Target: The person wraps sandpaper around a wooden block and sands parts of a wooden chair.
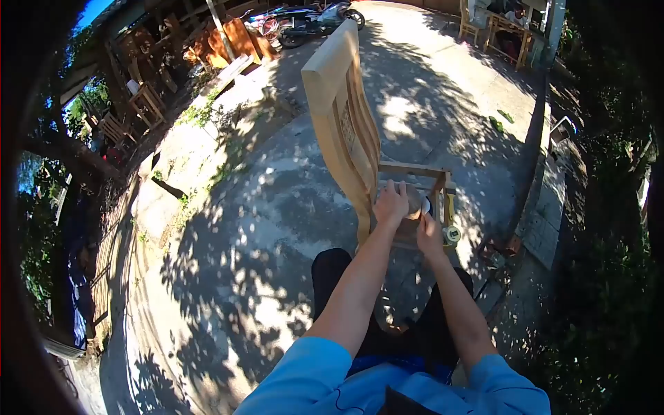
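One wooden chair (319, 128), upright on concrete (277, 200)
Probably stiff, heavyish, best held by its top rail (332, 61); left hand (391, 205) spread, right hand (430, 236) beside it (its grip, I cannot tell).

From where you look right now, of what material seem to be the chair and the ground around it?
The chair looks like solid wood, probably unpainted: its thick frame is pale tan and matte, though a thin clear coat is possible. The ground seems to be rough concrete, judging by its grey, blotchy, hard-looking surface.
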A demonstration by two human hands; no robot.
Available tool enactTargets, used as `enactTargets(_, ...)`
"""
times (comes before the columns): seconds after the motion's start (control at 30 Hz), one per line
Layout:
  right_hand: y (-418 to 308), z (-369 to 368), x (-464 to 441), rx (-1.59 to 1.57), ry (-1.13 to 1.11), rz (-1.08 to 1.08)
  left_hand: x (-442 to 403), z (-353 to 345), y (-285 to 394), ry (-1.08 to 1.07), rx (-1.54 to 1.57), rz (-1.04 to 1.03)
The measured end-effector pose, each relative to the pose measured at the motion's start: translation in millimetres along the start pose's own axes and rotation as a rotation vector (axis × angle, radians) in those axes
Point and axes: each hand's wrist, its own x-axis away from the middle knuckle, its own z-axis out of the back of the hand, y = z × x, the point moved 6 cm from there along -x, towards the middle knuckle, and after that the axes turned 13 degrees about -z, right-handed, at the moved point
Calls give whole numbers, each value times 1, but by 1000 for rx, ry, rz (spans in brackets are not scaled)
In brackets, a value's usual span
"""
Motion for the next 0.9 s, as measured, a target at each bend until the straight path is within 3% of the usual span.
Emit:
enactTargets(0.1,-14,11,10,-137,97,73,-4,-2,-1,-47,-16,11)
enactTargets(0.2,11,-3,14,-30,90,-41,-3,-2,4,-71,-5,10)
enactTargets(0.3,36,-16,14,0,111,-19,-1,-1,3,-26,-15,-19)
enactTargets(0.43,8,-1,22,-206,178,-53,-7,-4,4,9,-47,-27)
enactTargets(0.63,70,-33,-4,-2,159,-34,-2,-5,0,-71,-46,-11)
enactTargets(0.73,25,-2,-2,-218,158,-128,5,-3,-1,-18,-17,-37)
enactTargets(0.9,64,-35,-6,-176,202,-185,2,-12,-12,73,-17,-77)
